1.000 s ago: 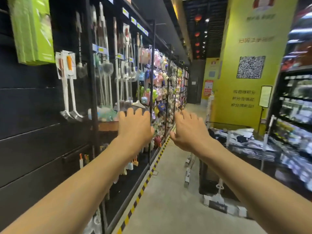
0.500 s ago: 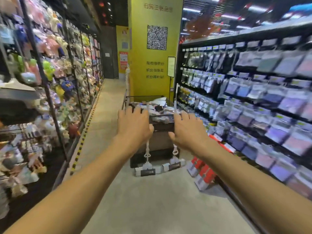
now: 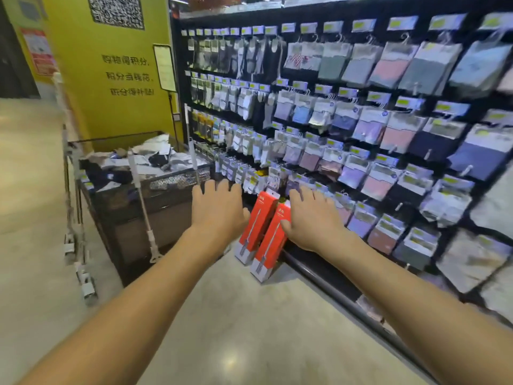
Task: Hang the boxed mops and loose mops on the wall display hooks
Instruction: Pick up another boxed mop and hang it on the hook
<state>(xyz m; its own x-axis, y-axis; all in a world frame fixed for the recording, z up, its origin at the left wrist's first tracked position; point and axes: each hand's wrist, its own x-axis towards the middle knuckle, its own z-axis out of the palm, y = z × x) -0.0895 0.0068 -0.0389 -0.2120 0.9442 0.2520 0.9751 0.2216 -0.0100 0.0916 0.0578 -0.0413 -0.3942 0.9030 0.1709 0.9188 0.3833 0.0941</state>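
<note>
Aisle, facing the shelving [image 3: 388,120] hung with packets (socks and the like, blurred). Both arms are out ahead, palms down.

Left hand [image 3: 219,209]: fingers [image 3: 222,190] straight and spread, nothing in them. It hangs in the air between the bin [image 3: 155,218] and the red boxes.

Right hand [image 3: 313,218]: fingers also spread, also empty. From here it overlaps the top of the near red box [image 3: 270,243]. Whether it touches the box or is merely in front of it, I cannot tell.

Task stock, all at floor [image 3: 236,329] level:
- Two boxed mops, the far red box [image 3: 256,226] and the near one, stand on end side by side. Both are tipped back against the foot of the shelving, probably because a tall narrow carton would topple unpropped.
- A loose mop [image 3: 141,204] leans handle-up against the bin front, head on the floor.
- A second handle [image 3: 191,145] rises at the bin's far right corner.
- More loose mops [image 3: 72,190] lean at the bin's left side, too smeared to count.

Judgement: this is the reach for the boxes, and none of this stock is hung yet. The hooks here carry packets, so the mop hooks must lie outside this view. The next move calls for a grip high on a carton, which keeps it upright as it lifts off the lean. The neighbouring box may slide down once its partner goes.
</note>
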